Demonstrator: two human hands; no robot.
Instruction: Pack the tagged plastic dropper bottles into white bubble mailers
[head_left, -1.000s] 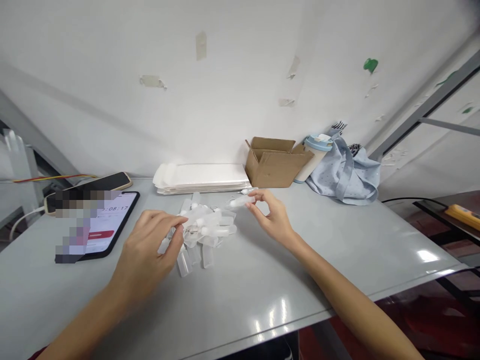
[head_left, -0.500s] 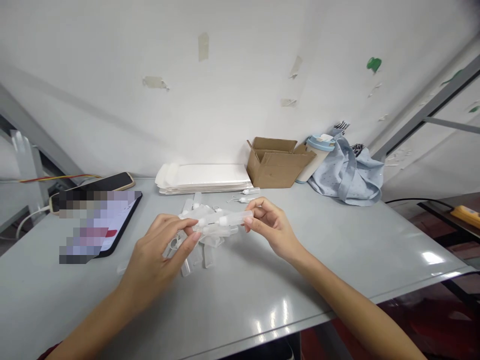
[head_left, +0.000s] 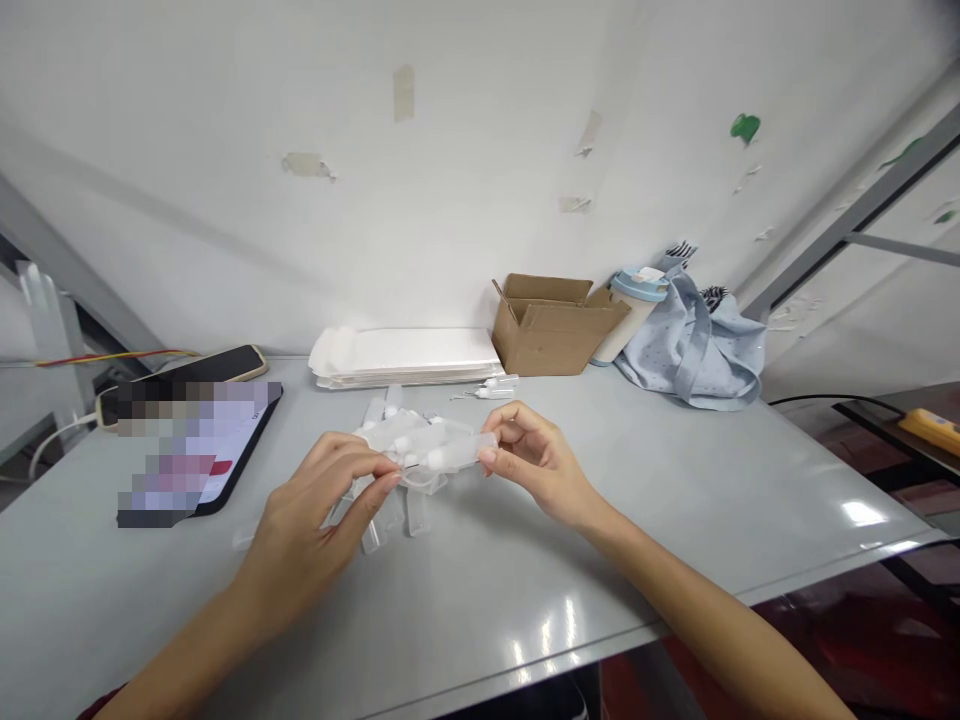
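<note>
1. Left hand: fingers drawn together, thumb and fingertips pinching the near end of a small translucent plastic tube.
2. Right hand: fingertips pinching the opposite end of the same tube; the tube is held roughly level between both hands, just above the bench.
3. Directly beneath and behind the held tube lies a loose pile of similar clear tubes, resting on the bench; individual count cannot be told.
4. Two further small pieces lie apart from the pile, near the stack of white trays at the wall.
5. Left of the pile: a phone with lit screen, a second dark phone behind it.
6. Right rear: an open cardboard box, a lidded cup and a pale blue cloth bag, set touching one another.
</note>
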